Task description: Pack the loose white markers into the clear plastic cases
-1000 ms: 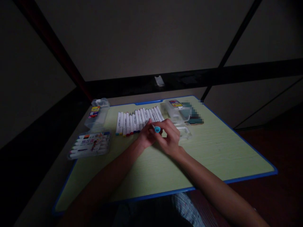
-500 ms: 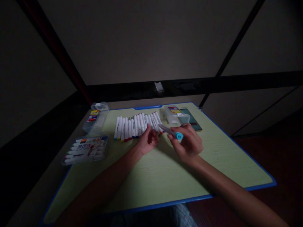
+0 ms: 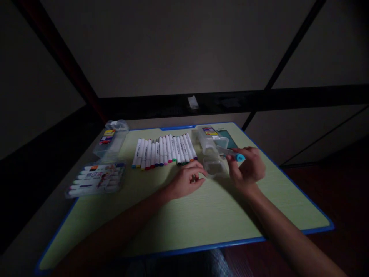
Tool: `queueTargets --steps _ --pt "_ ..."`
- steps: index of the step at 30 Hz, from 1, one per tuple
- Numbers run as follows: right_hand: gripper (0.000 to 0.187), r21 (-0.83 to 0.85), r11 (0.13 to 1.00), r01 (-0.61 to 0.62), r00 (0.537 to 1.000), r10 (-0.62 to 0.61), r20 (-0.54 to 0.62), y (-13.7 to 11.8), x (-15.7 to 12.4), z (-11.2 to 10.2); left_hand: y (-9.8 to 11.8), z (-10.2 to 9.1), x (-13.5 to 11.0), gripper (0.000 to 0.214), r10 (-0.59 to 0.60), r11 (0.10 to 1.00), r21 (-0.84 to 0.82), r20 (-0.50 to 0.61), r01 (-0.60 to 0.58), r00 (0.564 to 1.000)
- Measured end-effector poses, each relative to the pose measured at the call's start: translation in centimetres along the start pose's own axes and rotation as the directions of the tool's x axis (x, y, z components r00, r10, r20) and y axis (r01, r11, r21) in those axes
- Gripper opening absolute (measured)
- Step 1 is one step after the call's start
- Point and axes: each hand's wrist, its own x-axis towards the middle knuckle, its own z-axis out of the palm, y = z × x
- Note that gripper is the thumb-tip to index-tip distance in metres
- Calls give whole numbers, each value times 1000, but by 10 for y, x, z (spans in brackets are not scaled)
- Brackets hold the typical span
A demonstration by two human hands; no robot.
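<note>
— So, where do we stand with the markers?

— We hold one. The blue-capped marker (image 3: 233, 154) is pinched between the thumb and fingertips of our right grip (image 3: 249, 166), which is closed on it. It hangs just over the near end of the clear box (image 3: 211, 143), on the far right of the desk (image 3: 201, 219).

— And the other side?

— Our left grip (image 3: 186, 180) rests on the desk with its fingers loosely curled, holding nothing. It is just in front of the row of markers (image 3: 164, 151).

— Then most of it is left, we judge?

— We think so. More than a dozen lie side by side in that row. The box's inside is too dim for us to tell what it holds.

— What room do we have?

— The widest room is on the near side, where only our forearms cross the desk before its blue edge. Farther out it tightens. A smaller clear piece (image 3: 215, 167) lies between our two grips, and a phone (image 3: 230, 135) lies just behind the box. A second clear box (image 3: 111, 139) and a flat pen pack (image 3: 96, 180) sit right at the left edge.
</note>
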Motion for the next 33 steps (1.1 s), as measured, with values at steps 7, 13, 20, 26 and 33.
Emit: queueTargets --steps 7,13,20,26,33 --pt "18 11 1000 -26 983 24 183 -3 -1 3 2 -1 -4 37 141 924 333 163 -189 977" --pt "11 -31 993 -113 939 117 325 2 -4 5 -3 1 -3 35 151 881 412 218 -231 964" --pt "16 -122 975 -188 823 224 522 12 -11 10 -5 1 -3 34 160 875 414 239 -250 958" --pt "17 -184 961 -208 716 278 641 17 -14 12 -5 2 -2 34 170 876 406 242 -259 955" --pt "20 -177 952 -248 648 299 700 17 -12 13 -7 1 -2 34 167 874 408 255 -262 952"
